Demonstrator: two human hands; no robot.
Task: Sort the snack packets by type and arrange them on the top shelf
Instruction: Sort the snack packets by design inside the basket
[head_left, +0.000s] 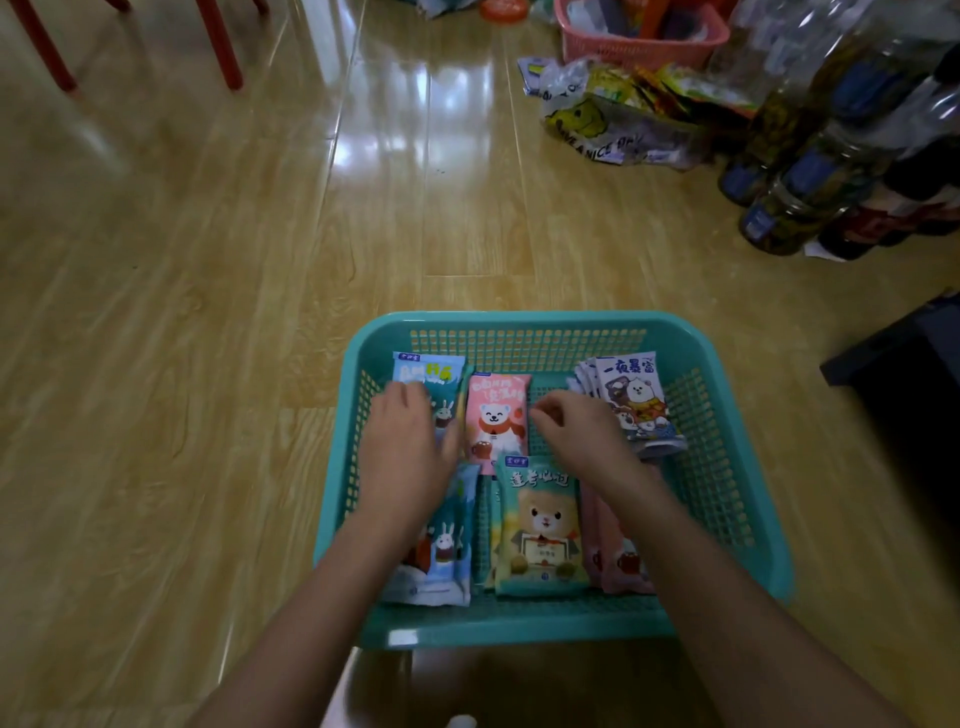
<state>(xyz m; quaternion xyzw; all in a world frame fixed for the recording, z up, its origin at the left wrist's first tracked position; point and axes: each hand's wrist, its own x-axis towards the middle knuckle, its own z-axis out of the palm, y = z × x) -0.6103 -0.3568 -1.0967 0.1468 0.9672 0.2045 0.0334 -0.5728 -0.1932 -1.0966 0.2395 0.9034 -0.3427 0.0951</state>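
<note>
A teal plastic basket (727, 467) on the wooden floor holds several snack packets. A blue rabbit packet (426, 371) lies at the back left, and my left hand (410, 447) rests flat on it with straight fingers. Beside it lies a pink bear packet (496, 421). A green bear packet (540, 530) lies in the front middle, a second blue rabbit packet (441, 551) at the front left, more pink packets (618, 556) at the front right. A stack of lilac packets (636, 400) leans at the back right. My right hand (576, 431) hovers over the basket's middle, fingers loosely curled, holding nothing.
A pink basket (644, 36) full of items stands at the back. A plastic bag of snacks (618, 119) lies in front of it. Several bottles (810, 176) stand at the right. Red chair legs (223, 47) are at the back left. A dark object (904, 353) sits at the right edge.
</note>
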